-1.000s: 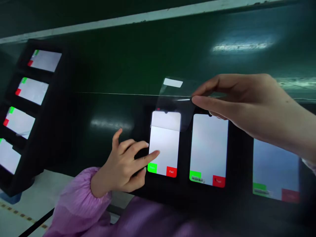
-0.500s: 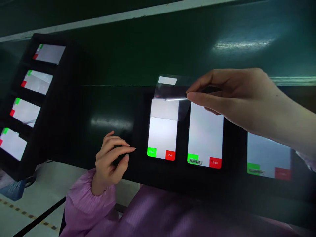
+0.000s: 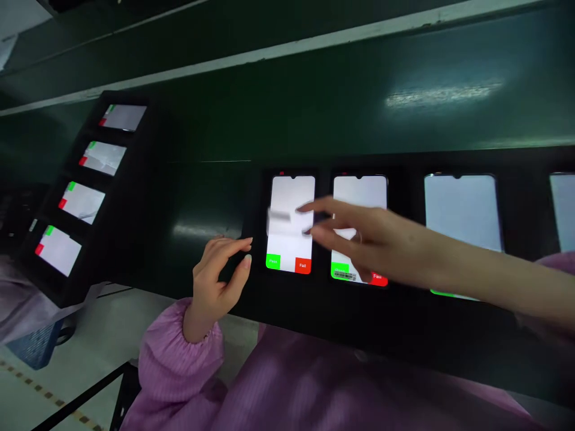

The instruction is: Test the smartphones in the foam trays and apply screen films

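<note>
A lit phone (image 3: 291,224) lies upright to my view, with a green Pass box and a red Fail box along its bottom. Over its screen is a blurred pale strip (image 3: 279,215), apparently the label of the clear film; the film's outline is hard to make out. My right hand (image 3: 359,233) hovers over the right edge of this phone, thumb and forefinger parted, holding nothing I can see. Its palm and fingers partly cover a second lit phone (image 3: 359,188), which bears a barcode strip near its bottom. Left of the first phone, my left hand (image 3: 220,275) is open, touching nothing.
Further phones, including a third phone (image 3: 462,209), continue to the right in the black holder. At the left stands a slanted black rack (image 3: 123,170) with several lit phones. A blue basket (image 3: 36,344) sits on the floor beyond the green table (image 3: 314,114).
My right hand has come down and left, and its pinch on the clear film has opened. The film's label has dropped from above the first phone onto its screen area. My view has shifted.
</note>
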The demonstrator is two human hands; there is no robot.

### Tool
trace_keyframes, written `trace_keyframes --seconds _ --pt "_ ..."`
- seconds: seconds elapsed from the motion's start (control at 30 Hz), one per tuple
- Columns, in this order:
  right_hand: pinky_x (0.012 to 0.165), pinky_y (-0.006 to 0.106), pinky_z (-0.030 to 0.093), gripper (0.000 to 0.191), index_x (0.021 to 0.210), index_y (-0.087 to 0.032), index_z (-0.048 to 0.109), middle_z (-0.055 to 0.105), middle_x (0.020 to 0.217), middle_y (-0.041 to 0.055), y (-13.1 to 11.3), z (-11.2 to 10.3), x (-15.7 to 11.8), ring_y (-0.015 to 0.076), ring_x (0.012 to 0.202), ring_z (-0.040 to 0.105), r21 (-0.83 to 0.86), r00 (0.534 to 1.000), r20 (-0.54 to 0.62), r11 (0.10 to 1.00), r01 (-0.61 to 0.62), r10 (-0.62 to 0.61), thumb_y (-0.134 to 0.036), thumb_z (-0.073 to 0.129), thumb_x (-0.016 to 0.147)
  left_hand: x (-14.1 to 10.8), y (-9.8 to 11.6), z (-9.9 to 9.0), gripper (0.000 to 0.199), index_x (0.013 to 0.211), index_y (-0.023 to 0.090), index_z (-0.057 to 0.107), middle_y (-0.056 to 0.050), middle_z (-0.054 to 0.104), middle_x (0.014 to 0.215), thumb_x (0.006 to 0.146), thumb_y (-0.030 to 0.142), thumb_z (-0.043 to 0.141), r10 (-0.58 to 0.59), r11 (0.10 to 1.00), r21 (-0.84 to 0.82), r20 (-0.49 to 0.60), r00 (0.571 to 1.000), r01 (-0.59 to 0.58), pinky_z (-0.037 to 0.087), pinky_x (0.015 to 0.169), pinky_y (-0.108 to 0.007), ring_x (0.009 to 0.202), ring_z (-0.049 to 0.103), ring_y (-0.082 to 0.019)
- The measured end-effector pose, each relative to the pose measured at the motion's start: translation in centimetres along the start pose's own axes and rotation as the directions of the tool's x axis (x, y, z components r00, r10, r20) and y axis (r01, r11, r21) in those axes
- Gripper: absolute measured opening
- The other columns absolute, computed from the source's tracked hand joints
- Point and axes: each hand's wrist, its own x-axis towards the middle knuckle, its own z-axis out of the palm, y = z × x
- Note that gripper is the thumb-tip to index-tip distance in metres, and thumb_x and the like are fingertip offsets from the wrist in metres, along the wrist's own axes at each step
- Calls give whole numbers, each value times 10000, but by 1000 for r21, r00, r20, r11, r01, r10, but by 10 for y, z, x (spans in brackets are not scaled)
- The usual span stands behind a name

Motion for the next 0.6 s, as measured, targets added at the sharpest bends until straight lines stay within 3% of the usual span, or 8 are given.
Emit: trace_keyframes --seconds 0.07,0.17,0.23,0.3,0.37,0.43,0.53,0.6 --pt "507 285 509 408 1384 -289 657 793 966 2 -1 5 -24 130 543 653 -180 993 53 977 115 -107 -508 458 1104 -7 8 -1 356 1319 249 659 -10 770 1078 988 125 616 12 1000 4 36 999 -12 540 1082 -399 1059 722 -166" --pt "811 391 588 322 1263 -281 750 751 1301 80 5 17 -61 256 1050 733 -562 924 -82 783 267 -374 -405 497 1105 -23 14 -2 461 1423 260 609 -43 739 1221 984 117 607 57 997 54 119 991 -64 433 1214 -454 1170 690 -188" --pt "950 484 549 269 1206 -264 775 630 1513 106 16 26 -85 328 1256 644 -753 882 -106 616 231 -460 -413 605 1059 -34 13 1 514 1475 284 583 -82 678 1354 982 145 614 84 984 143 160 983 -108 359 1262 -520 1293 625 -243" --pt "1025 519 493 266 1191 -253 777 613 1535 103 30 30 -110 329 1277 613 -833 856 -156 532 154 -493 -429 659 1029 -41 11 5 505 1465 319 608 -107 588 1489 978 190 638 93 956 258 183 979 -139 248 1302 -601 1415 527 -316" --pt "1042 499 466 251 1185 -249 776 677 1444 94 43 30 -135 299 1234 612 -823 796 -284 562 83 -534 -389 615 1053 -44 12 9 516 1474 341 610 -111 502 1586 975 219 653 99 932 329 173 980 -152 155 1326 -630 1484 447 -358" --pt "1020 498 453 266 1176 -261 782 702 1386 98 55 28 -158 306 1224 600 -792 744 -433 609 -45 -509 -374 567 1069 -44 17 14 597 1544 345 543 -112 472 1611 972 208 649 120 940 304 131 984 -155 160 1342 -600 1472 460 -344" --pt "1019 527 421 279 1202 -292 779 671 1444 92 71 25 -185 329 1260 588 -755 740 -544 615 -225 -397 -387 549 1074 -41 33 25 677 1584 330 493 -117 547 1520 953 151 658 142 962 228 57 988 -152 231 1338 -595 1350 561 -310" --pt "1030 532 423 274 1207 -296 773 672 1433 84 83 22 -202 319 1248 601 -704 676 -631 648 -292 -382 -301 540 1064 -36 41 39 648 1531 304 552 -122 622 1395 927 114 687 185 956 224 32 982 -187 230 1335 -637 1248 617 -300"
